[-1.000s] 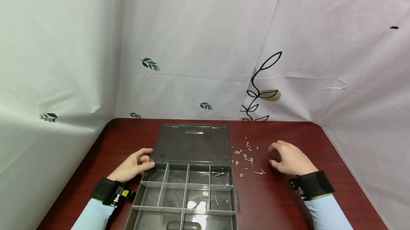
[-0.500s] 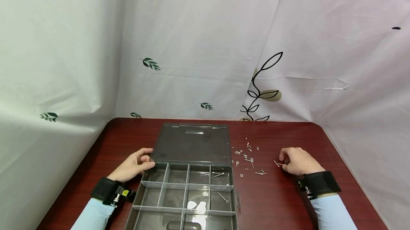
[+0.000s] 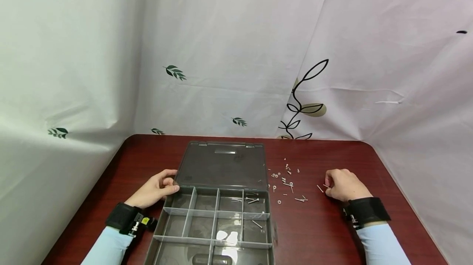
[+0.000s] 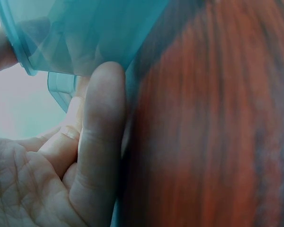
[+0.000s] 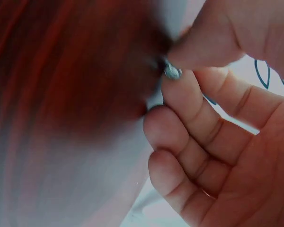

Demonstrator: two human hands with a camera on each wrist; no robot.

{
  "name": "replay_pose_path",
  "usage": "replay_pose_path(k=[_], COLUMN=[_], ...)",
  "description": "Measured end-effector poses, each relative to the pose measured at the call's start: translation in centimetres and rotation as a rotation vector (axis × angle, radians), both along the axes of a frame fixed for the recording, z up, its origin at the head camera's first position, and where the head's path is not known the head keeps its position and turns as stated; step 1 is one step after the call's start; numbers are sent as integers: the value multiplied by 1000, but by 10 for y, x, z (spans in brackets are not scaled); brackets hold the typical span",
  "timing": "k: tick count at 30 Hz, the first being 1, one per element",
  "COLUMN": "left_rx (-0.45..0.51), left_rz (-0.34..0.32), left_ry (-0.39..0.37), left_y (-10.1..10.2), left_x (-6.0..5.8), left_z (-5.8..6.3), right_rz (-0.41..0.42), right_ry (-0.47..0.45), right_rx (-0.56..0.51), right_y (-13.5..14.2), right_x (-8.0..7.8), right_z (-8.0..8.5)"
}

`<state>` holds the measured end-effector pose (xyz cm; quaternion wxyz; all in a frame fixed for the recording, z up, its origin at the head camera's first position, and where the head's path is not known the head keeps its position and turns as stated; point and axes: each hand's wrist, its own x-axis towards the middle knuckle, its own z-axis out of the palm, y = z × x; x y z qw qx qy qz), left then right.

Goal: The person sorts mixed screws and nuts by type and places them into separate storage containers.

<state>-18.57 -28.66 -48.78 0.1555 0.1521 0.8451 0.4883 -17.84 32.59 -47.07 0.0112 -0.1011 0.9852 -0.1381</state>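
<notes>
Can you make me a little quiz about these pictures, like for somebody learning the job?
1. True or false: the flat, smoky plastic lid of the grey see-through plastic box is open.
2. What does the right hand pinch? A) a blue plastic spoon; B) a small silvery metal screw; C) a yellow paper cup.
3. Which hand is touching the box?

Key: 1 true; 2 B; 3 the left hand.
</notes>
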Motion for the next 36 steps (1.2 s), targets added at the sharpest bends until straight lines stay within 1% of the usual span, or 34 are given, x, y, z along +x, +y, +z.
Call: replay_pose_path(k=[3,5,7,10,13,17,23,27,32,36], left_rx=[-10,-21,-31,-40,-44,-45,-20,-29,-32,-36], left_rz=[3,9,21,34,41,40,33,21,30,26], left_ry=[-1,-2,-6,-10,-9,-7,-17,0,-12,-11], left_y=[0,0,0,0,0,0,1,1,1,1], left_x=[0,-1,0,0,0,0,0,0,0,-1], left_z=[0,0,0,0,0,-1,2,3,2,1], right_rz=[4,27,69,158,243,327,466,567,649,697], right_ry=[63,119,186,291,388,452,512,514,478,395], right_rx=[-5,-27,-64,-114,-143,-172,-248,-295,-343,-303], right_y=[-5,-12,-23,-42,-61,-86,-120,-139,-154,-159], right_x=[0,0,1,4,9,19,38,50,61,66], right_z=[3,8,14,23,31,40,51,57,55,50])
